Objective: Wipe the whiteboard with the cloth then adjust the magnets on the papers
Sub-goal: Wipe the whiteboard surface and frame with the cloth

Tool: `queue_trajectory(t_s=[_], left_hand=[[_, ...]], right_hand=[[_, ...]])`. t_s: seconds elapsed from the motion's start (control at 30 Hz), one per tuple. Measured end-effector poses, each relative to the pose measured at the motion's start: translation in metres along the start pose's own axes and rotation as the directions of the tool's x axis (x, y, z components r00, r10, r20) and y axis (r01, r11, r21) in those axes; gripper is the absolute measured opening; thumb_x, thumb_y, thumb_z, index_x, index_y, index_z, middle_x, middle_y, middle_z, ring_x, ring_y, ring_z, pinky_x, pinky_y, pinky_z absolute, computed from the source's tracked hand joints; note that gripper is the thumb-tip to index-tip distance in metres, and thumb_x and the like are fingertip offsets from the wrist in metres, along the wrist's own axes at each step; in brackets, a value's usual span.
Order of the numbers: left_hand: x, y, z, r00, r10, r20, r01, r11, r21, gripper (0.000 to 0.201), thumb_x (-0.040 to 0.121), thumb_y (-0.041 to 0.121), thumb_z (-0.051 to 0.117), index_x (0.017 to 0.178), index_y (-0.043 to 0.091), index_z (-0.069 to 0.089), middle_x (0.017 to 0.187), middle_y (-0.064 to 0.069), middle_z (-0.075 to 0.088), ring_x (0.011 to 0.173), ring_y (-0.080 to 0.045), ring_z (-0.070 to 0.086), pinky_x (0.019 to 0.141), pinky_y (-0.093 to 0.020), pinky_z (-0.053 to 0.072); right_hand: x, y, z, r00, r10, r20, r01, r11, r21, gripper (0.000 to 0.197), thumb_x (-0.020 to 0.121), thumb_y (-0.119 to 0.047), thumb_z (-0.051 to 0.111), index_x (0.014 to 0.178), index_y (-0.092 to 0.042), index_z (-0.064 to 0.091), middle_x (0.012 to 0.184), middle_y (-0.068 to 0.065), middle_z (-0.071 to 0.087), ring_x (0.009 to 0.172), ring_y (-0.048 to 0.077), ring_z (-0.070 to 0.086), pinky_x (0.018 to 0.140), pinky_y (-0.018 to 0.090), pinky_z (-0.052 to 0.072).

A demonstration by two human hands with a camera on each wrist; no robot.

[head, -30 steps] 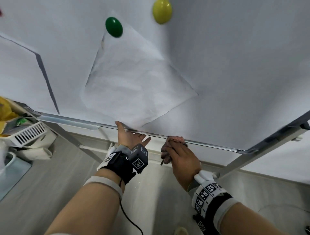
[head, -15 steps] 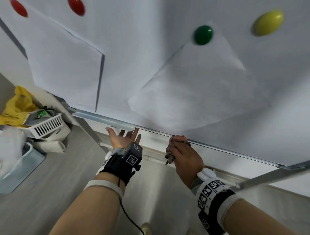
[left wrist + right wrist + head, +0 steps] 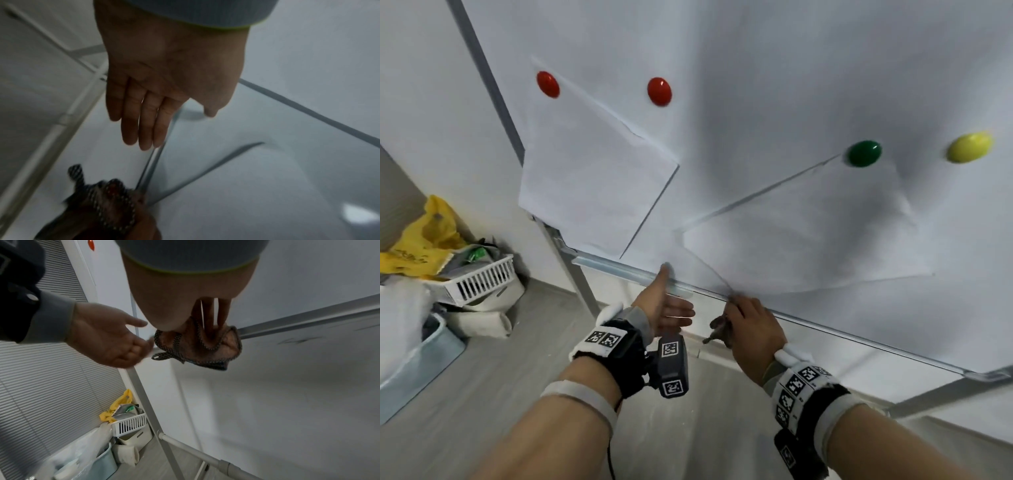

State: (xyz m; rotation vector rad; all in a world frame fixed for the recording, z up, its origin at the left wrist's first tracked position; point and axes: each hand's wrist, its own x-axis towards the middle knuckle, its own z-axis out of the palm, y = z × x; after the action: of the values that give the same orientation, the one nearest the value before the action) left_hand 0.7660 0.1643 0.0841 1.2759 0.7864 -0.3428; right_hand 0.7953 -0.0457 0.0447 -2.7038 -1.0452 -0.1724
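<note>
A white basket [image 3: 482,279] and yellow bag [image 3: 424,236] crowd the floor left. Your right hand [image 3: 751,330] grasps the bunched cloth [image 3: 197,345] at the whiteboard [image 3: 774,85] bottom rail; your left hand [image 3: 667,305] lies flat, fingers extended.

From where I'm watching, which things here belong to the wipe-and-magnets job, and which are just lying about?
Job:
- whiteboard
- cloth, held in the right hand
- left hand, open at the board's lower rail
- red magnets, green magnet, yellow magnet
- papers

Lying about:
- yellow bag
- white basket
- pale blue bin
</note>
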Motion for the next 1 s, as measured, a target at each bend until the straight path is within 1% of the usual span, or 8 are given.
queue_trajectory(t_s=[0.1,0.2,0.3,0.5,0.63,0.77,0.87,1.0], left_hand=[[-0.034,0.024,0.014,0.937,0.335,-0.097,-0.331,0.942,0.051,0.045,0.091,0.049,0.062,0.073,0.009,0.073,0.069,-0.006,0.073,0.071,-0.028,0.067,0.069,-0.031,0.054],[-0.043,0.048,0.032,0.663,0.717,-0.215,-0.707,0.694,0.133,0.011,0.088,0.019,0.069,0.096,0.013,0.072,0.088,-0.004,0.073,0.086,-0.020,0.066,0.081,-0.032,0.055],[-0.074,0.052,0.069,0.451,0.879,-0.158,-0.827,0.478,0.298,0.035,0.083,0.020,0.063,0.118,0.024,0.065,0.110,-0.002,0.062,0.103,-0.012,0.060,0.094,-0.021,0.047],[-0.075,0.039,0.105,0.566,0.819,-0.092,-0.760,0.562,0.326,0.037,0.095,0.007,0.044,0.119,0.024,0.065,0.120,-0.004,0.059,0.114,-0.017,0.055,0.099,-0.025,0.040],[-0.085,0.032,0.129,0.704,0.710,-0.005,-0.702,0.697,0.151,0.044,0.099,0.004,0.032,0.124,0.019,0.065,0.127,-0.004,0.065,0.116,-0.015,0.057,0.110,-0.036,0.039],[-0.086,0.017,0.141,0.782,0.607,0.141,-0.618,0.784,0.060,0.045,0.097,0.005,0.035,0.130,0.019,0.063,0.135,-0.001,0.064,0.129,-0.020,0.052,0.107,-0.037,0.040],[-0.081,0.009,0.143,0.805,0.562,0.190,-0.583,0.809,0.073,0.051,0.091,-0.003,0.038,0.128,0.021,0.065,0.136,0.000,0.062,0.130,-0.020,0.050,0.100,-0.031,0.042],[-0.076,0.006,0.127,0.836,0.519,0.179,-0.535,0.843,0.051,0.051,0.090,-0.006,0.039,0.124,0.020,0.067,0.131,0.003,0.065,0.123,-0.013,0.056,0.106,-0.038,0.045]], right_hand=[[-0.019,-0.001,-0.011,0.993,0.109,0.055,-0.114,0.989,0.098,0.046,0.088,-0.052,0.029,0.101,-0.018,0.056,0.105,0.002,0.060,0.096,0.028,0.059,0.072,0.037,0.047],[-0.018,-0.006,-0.021,0.983,0.183,0.018,-0.183,0.957,0.225,0.043,0.096,-0.061,0.032,0.100,-0.021,0.048,0.098,-0.002,0.057,0.082,0.026,0.061,0.065,0.036,0.047],[-0.036,0.005,-0.062,0.983,0.163,-0.081,-0.133,0.947,0.293,0.035,0.097,-0.056,0.031,0.101,-0.023,0.043,0.095,0.001,0.064,0.066,0.030,0.065,0.060,0.040,0.053],[-0.049,0.029,-0.121,0.956,0.207,-0.207,-0.091,0.882,0.462,0.039,0.096,-0.070,0.031,0.106,-0.034,0.044,0.100,-0.006,0.067,0.066,0.022,0.071,0.062,0.044,0.058],[-0.053,0.047,-0.168,0.876,0.248,-0.414,-0.009,0.866,0.501,0.005,0.103,-0.030,0.047,0.108,-0.029,0.048,0.105,-0.002,0.064,0.080,0.019,0.071,0.070,0.044,0.056],[-0.040,0.039,-0.208,0.782,0.224,-0.582,0.082,0.888,0.452,0.016,0.096,-0.011,0.061,0.110,-0.015,0.054,0.107,0.001,0.055,0.085,-0.009,0.052,0.075,0.008,0.042],[-0.013,0.022,-0.231,0.791,0.046,-0.610,0.185,0.933,0.310,0.021,0.087,-0.002,0.067,0.106,-0.008,0.062,0.109,0.004,0.047,0.082,-0.006,0.043,0.074,0.000,0.038],[0.043,-0.007,-0.236,0.776,-0.241,-0.583,0.346,0.936,0.073,0.024,0.084,0.003,0.061,0.103,-0.008,0.069,0.113,0.010,0.051,0.096,0.009,0.049,0.077,0.018,0.046]])
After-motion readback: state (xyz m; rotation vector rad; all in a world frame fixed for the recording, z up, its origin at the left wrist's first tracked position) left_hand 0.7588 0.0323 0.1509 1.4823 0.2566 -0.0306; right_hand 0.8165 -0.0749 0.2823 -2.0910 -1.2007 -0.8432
